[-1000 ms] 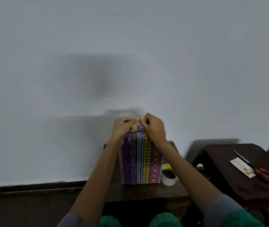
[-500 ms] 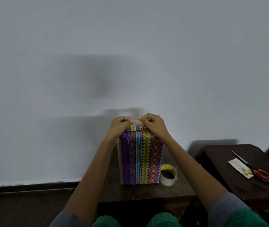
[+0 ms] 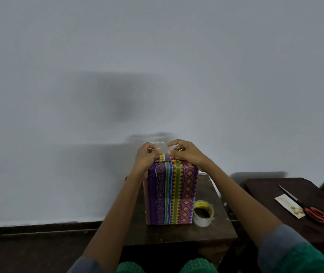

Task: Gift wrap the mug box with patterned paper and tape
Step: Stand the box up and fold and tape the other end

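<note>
While green sleeves (image 3: 303,259) fill the lower edge of the view, both forearms reach forward over a small dark tabletop (image 3: 178,235). Nearest on it stands the roll of clear tape (image 3: 203,213), lying on its side just beside the lower right corner of the mug box (image 3: 174,194). That box stands upright on the tabletop, its facing side covered in patterned paper with purple, green and orange stripes and diamonds. At its top edge both hands meet. The left hand (image 3: 146,157) has its grip clenched, fingers curled, pinching one end of a short strip of clear tape (image 3: 162,147) above the left of the box top. The right hand (image 3: 185,152) pinches the other end, its lower fingers resting on the right of the top. Between them the strip arches just above a yellow patch of paper at the top edge; whether it touches the paper cannot be told. Well apart to the right, a second dark tabletop (image 3: 271,194) carries red-handled scissors (image 3: 305,205) lying across a small white card (image 3: 289,205). Behind everything stands a plain pale wall (image 3: 157,56).
</note>
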Available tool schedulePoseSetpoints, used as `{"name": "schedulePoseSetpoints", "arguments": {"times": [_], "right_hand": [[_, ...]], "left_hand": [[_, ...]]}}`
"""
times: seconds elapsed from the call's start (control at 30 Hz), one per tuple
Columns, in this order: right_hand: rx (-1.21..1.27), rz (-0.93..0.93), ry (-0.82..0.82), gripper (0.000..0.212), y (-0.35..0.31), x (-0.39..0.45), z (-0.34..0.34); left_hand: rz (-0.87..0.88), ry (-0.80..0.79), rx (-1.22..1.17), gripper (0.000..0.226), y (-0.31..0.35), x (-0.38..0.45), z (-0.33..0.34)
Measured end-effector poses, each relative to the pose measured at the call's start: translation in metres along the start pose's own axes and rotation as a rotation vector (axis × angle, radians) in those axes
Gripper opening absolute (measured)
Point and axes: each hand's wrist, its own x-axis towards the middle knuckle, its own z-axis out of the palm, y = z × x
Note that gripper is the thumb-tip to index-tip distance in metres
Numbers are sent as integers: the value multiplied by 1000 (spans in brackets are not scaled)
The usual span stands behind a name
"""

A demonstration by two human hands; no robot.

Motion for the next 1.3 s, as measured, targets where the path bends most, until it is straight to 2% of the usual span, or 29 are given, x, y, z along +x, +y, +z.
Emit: {"name": "schedulePoseSetpoints", "arguments": {"times": [0.2,0.37,0.53,0.7,0.87,0.97,1.07,1.17,1.3], "right_hand": [[20,-105,150,3,5,3,10],[-35,-129,125,2,4,3,5],[-115,-212,159,7,8,1,-4],[-498,-437,143,6,17,2,-5],[-684,-562,120,13,23,0,-8],[-808,-639,104,20,21,1,-9],[-862,-682,104,32,21,1,-12],[-872,-700,83,32,21,1,-10],[-788,-667,133,20,24,2,-10]], "left_hand": [[26,-45,5,12,-3,0,-3],[55,-132,49,2,-3,-3,-7],[41,-196,205,32,0,-3,-15],[243,-163,590,42,-9,-3,-4],[324,-160,643,48,-13,-4,-3],[441,-144,646,35,-20,-6,-8],[630,-120,662,13,-35,-8,-19],[683,-130,685,17,-38,-8,-26],[684,-146,715,22,-34,-12,-23]]}}
